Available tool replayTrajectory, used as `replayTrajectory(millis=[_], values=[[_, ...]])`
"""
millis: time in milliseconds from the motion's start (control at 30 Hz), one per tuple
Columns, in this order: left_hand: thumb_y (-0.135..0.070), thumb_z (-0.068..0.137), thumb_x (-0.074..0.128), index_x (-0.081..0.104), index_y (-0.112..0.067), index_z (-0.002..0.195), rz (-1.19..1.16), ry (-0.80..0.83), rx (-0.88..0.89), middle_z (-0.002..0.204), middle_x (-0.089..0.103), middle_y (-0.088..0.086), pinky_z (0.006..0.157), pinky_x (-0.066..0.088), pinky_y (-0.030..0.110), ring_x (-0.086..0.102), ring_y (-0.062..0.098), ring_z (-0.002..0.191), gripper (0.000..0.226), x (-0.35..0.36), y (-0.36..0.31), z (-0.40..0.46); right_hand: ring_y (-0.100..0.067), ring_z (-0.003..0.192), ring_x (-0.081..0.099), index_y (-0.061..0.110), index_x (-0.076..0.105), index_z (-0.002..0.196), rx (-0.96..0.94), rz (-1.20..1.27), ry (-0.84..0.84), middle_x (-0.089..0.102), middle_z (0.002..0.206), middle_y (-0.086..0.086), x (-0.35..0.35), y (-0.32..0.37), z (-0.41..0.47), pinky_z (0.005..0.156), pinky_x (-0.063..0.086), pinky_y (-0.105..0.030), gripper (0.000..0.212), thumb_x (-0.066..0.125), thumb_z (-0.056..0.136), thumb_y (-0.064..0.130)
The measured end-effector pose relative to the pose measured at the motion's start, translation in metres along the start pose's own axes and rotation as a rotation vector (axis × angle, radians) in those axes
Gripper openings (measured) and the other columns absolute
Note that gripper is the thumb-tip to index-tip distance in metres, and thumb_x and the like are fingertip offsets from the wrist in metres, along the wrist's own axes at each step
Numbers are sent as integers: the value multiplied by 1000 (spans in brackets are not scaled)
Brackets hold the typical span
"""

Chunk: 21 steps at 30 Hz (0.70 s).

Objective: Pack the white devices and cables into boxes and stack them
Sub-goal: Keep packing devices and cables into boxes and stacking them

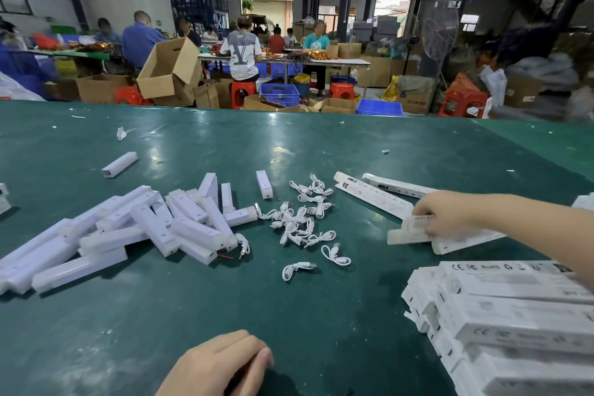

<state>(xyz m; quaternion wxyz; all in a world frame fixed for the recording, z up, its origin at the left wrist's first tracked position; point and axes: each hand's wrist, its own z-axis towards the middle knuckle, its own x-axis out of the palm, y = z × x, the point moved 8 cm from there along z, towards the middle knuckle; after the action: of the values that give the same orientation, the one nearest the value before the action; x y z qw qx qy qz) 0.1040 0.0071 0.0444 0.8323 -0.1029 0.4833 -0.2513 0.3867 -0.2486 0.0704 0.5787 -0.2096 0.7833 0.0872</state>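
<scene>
A heap of long white devices (135, 231) lies on the left of the green table (321, 331). Several short white cables (299, 219) are scattered in the middle. Flat white boxes (373, 194) lie at the centre right. My right hand (440, 214) reaches in from the right and pinches the end of one flat box (408, 231) on that pile. A stack of packed boxes (514, 309) sits at the near right. My left hand (221, 363) rests near the front edge with loosely curled fingers, holding nothing.
One white device (119, 164) lies apart at the far left and another (264, 184) stands by the cables. Paper scraps dot the far tabletop. Beyond the table are cardboard cartons (170, 71), red stools, blue crates and seated workers.
</scene>
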Motion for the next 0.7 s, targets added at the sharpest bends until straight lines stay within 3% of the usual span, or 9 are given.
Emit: replayTrajectory(millis=[100,233,300,367,433,533,567,633,700], values=[[-36,89,45,60,-35,68,0,4,5,66,52,-21,53,48,14,50,-6,59,25,-2,2,1,-21,112,55,17,66,105,-22,-101,-20,57,123,-1,-13,-5,7,96,47,-38,28,52,82,12],[-34,89,46,61,-34,68,-9,-9,9,66,53,-21,54,48,13,50,-7,59,25,-3,2,1,-22,136,37,15,59,124,6,-242,188,29,154,3,9,-15,16,107,39,-36,40,55,85,13],[-33,89,46,62,-32,68,-27,-28,4,66,54,-20,53,48,15,51,-4,59,26,-4,3,2,-22,130,43,23,51,123,11,-258,255,33,150,1,20,-19,17,102,42,-34,47,66,80,13],[-32,89,46,63,-30,69,-26,-44,-4,66,54,-19,53,48,18,52,-2,59,26,-6,5,1,-22,104,52,25,36,112,27,-241,240,48,129,-5,23,-22,17,84,48,-34,56,75,73,11],[-32,89,46,63,-28,70,-22,-48,-9,66,55,-18,54,49,19,52,0,59,26,-6,6,0,-21,90,51,23,27,117,48,-163,196,53,121,-6,22,-25,17,75,46,-34,74,80,68,8],[-32,90,46,64,-28,71,-16,-38,0,67,55,-17,55,49,20,52,0,60,26,-5,4,0,-24,112,54,25,9,144,45,-89,183,44,140,2,23,-27,19,94,47,-35,112,85,63,7],[-32,91,46,64,-27,71,-22,-40,-2,68,55,-18,55,48,20,52,-1,61,27,-6,4,0,-23,114,54,24,6,147,46,-109,180,44,142,2,24,-27,20,95,46,-33,115,85,64,9],[-33,92,45,64,-25,72,-36,-49,-21,68,54,-18,55,48,21,52,0,61,28,-7,7,0,-21,107,55,22,15,145,69,-216,160,53,130,1,23,-28,21,87,46,-29,103,84,68,18],[-33,92,45,64,-25,72,-31,-62,-37,67,54,-17,56,48,22,52,1,61,29,-9,9,0,-17,104,55,24,38,128,96,-387,137,57,112,6,20,-30,23,83,41,-27,71,79,71,32]])
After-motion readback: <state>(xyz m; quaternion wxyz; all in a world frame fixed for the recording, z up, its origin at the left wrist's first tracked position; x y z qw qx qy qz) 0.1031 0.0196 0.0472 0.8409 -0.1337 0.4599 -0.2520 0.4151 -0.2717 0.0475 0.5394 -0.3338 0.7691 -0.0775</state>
